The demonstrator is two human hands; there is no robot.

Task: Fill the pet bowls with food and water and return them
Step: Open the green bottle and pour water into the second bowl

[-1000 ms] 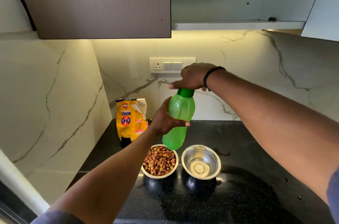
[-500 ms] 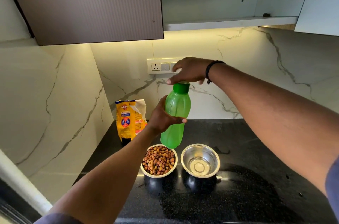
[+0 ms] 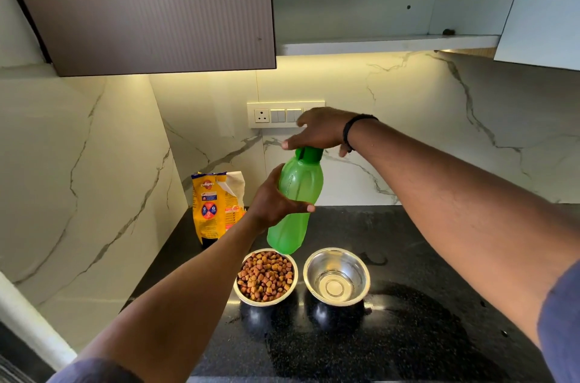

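Bottle gripped mid-body by left hand, right hand gripping cap

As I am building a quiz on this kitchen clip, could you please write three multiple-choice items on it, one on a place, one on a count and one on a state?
1. Where does the pet food bag stand?
A. Behind and left of the bowls, near the wall corner
B. On the open cabinet shelf
C. Right of the bowls

2. How many steel bowls are on the counter?
A. One
B. Two
C. Three

3. What is in the right-hand bowl?
A. Kibble
B. A full bowl of water
C. Bare steel, or at most a little water

Answers:
1 A: the pet food bag stands on the black counter by the corner.
2 B: the kibble bowl and the right-hand bowl sit side by side.
3 C: its shiny bottom shows; the left hand holds the green bottle upright, with the right hand on the cap.
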